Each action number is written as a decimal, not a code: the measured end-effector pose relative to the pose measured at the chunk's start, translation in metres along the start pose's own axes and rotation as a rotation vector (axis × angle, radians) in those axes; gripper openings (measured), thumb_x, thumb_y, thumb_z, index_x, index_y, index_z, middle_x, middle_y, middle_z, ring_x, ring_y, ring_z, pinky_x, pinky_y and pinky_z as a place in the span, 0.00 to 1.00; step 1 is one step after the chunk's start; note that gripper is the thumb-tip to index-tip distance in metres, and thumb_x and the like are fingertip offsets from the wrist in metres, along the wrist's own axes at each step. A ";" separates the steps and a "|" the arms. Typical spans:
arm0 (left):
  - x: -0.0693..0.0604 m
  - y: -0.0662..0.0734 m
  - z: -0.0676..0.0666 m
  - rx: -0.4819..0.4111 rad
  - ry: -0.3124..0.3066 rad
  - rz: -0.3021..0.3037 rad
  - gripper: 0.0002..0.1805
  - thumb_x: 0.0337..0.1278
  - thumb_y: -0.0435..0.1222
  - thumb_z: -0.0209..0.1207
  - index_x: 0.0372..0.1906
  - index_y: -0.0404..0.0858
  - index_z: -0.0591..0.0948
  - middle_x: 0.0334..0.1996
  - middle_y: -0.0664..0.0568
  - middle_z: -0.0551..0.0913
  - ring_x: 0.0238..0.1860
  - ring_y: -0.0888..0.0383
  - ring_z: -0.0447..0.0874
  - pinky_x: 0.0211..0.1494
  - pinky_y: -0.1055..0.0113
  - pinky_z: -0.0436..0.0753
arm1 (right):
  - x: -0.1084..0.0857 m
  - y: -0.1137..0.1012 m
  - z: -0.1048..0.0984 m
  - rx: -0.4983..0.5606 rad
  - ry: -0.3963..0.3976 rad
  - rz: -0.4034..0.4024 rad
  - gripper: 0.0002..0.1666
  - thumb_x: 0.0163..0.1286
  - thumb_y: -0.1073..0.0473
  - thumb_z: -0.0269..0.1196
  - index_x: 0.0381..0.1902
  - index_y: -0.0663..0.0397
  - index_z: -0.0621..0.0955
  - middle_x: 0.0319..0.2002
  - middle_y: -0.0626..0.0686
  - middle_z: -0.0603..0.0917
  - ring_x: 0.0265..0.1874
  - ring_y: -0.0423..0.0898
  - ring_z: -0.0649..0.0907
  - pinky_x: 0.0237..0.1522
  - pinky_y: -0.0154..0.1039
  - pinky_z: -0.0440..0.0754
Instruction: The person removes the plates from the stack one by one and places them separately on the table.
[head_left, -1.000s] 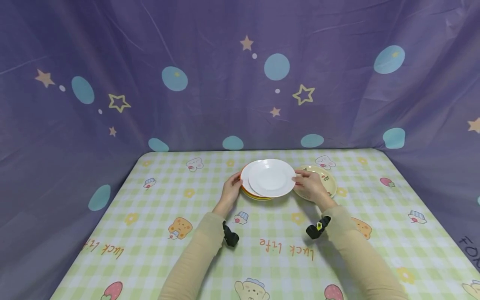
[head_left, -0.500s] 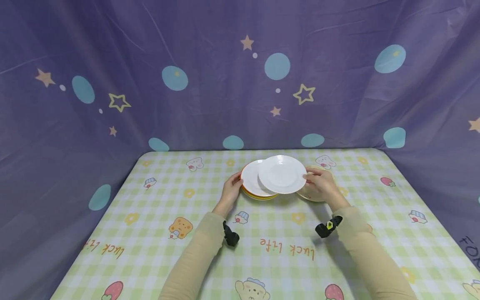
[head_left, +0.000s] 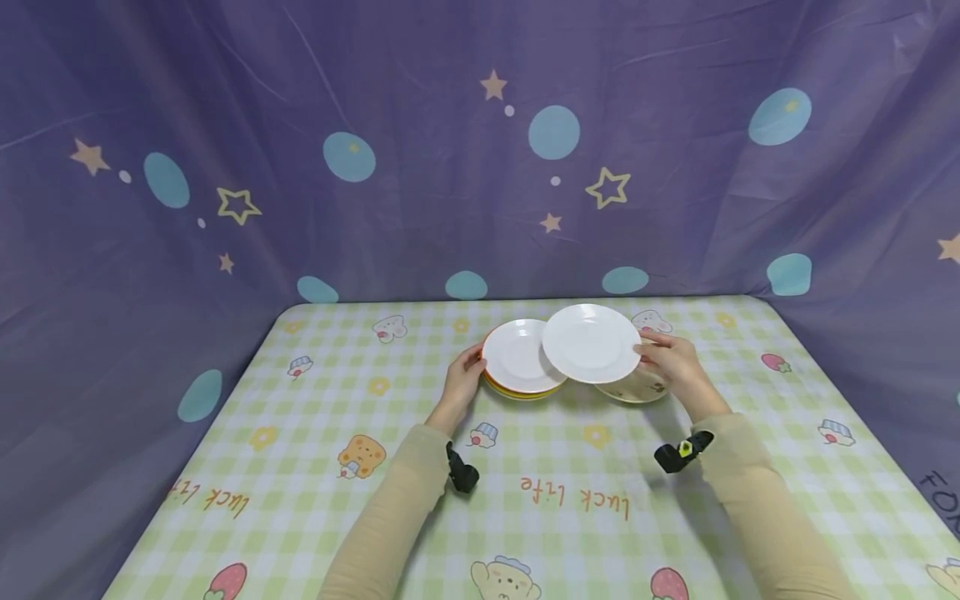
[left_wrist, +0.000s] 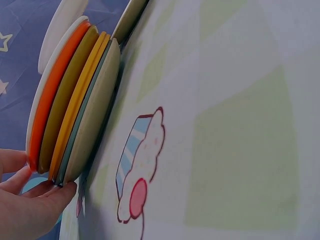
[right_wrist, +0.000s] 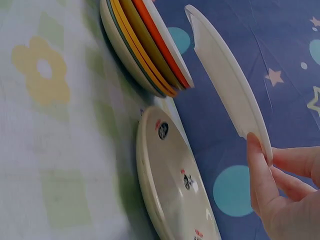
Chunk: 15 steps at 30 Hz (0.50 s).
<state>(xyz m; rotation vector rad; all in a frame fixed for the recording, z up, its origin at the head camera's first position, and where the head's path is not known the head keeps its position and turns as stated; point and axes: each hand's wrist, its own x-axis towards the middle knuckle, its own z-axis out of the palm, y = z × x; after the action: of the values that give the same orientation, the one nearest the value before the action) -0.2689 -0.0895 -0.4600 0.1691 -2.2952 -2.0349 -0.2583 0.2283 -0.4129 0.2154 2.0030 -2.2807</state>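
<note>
My right hand pinches the right rim of a white plate between thumb and fingers. This plate is held in the air, partly over a stack of plates and partly over a patterned cream plate on the table. Fingers and thumb of my left hand grip the stack's left edge. The stack has a white plate on top; orange, olive, yellow, teal and cream rims show below it in the left wrist view. From the right wrist, the lifted plate is seen edge-on, apart from the stack.
A green-and-white checked cloth with cartoon prints covers the table. Behind and beside it hangs a purple curtain with stars and blue spots. Each wrist wears a black camera mount.
My right hand has moved right and slightly up with the white plate, sliding it off from above the stack towards the patterned plate. My left hand has stayed at the stack.
</note>
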 end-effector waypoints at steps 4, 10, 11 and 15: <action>0.000 0.000 0.000 -0.006 0.000 0.001 0.20 0.57 0.28 0.49 0.56 0.33 0.71 0.58 0.42 0.69 0.59 0.49 0.66 0.62 0.63 0.66 | -0.003 0.000 -0.012 0.027 -0.002 -0.027 0.32 0.55 0.69 0.61 0.58 0.70 0.67 0.21 0.46 0.82 0.21 0.38 0.82 0.29 0.28 0.81; 0.000 -0.001 0.000 0.001 -0.004 -0.008 0.20 0.57 0.28 0.48 0.56 0.34 0.71 0.58 0.42 0.69 0.59 0.49 0.65 0.62 0.63 0.66 | -0.012 -0.011 -0.025 0.000 0.038 0.055 0.37 0.59 0.70 0.56 0.64 0.72 0.54 0.20 0.44 0.81 0.21 0.35 0.80 0.29 0.26 0.81; 0.000 -0.001 0.000 0.002 -0.005 -0.007 0.20 0.57 0.28 0.48 0.56 0.34 0.71 0.58 0.42 0.68 0.59 0.49 0.65 0.62 0.63 0.66 | -0.012 -0.011 -0.029 0.009 0.039 0.064 0.36 0.60 0.71 0.56 0.64 0.70 0.55 0.21 0.44 0.81 0.21 0.35 0.80 0.29 0.27 0.81; -0.001 -0.001 -0.001 0.008 -0.005 -0.005 0.20 0.58 0.28 0.48 0.56 0.34 0.71 0.58 0.42 0.68 0.59 0.49 0.65 0.62 0.62 0.66 | -0.012 -0.009 -0.045 0.049 0.059 0.063 0.26 0.60 0.71 0.55 0.57 0.62 0.65 0.21 0.44 0.81 0.22 0.36 0.80 0.29 0.27 0.81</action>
<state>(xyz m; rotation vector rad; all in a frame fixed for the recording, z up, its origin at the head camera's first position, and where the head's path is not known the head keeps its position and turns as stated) -0.2679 -0.0903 -0.4605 0.1707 -2.3085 -2.0303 -0.2458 0.2741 -0.4080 0.3480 1.9399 -2.3122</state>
